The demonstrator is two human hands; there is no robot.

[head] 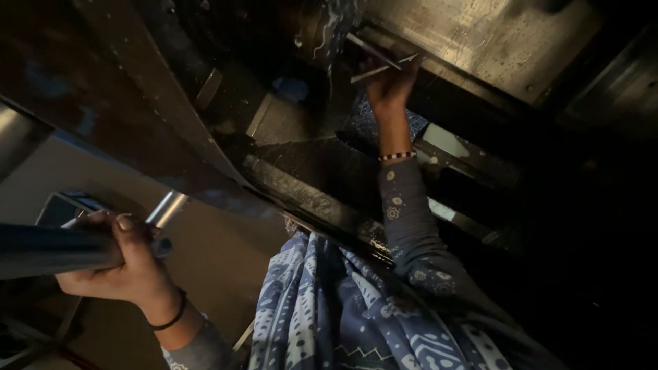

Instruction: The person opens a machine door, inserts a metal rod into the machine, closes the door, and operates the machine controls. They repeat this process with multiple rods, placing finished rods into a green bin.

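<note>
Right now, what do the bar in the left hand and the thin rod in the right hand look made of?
The bar looks like polished metal: smooth, with a bright sheen along its round side. The thin rod also seems metal, grey with a dull glint, though dim light leaves this uncertain. The left hand wraps the bar; the right hand pinches the rod.

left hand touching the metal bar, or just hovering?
Touching. The head view shows the left hand wrapped around the thick metal bar, its fingers curled over the top with no gap visible.
</note>
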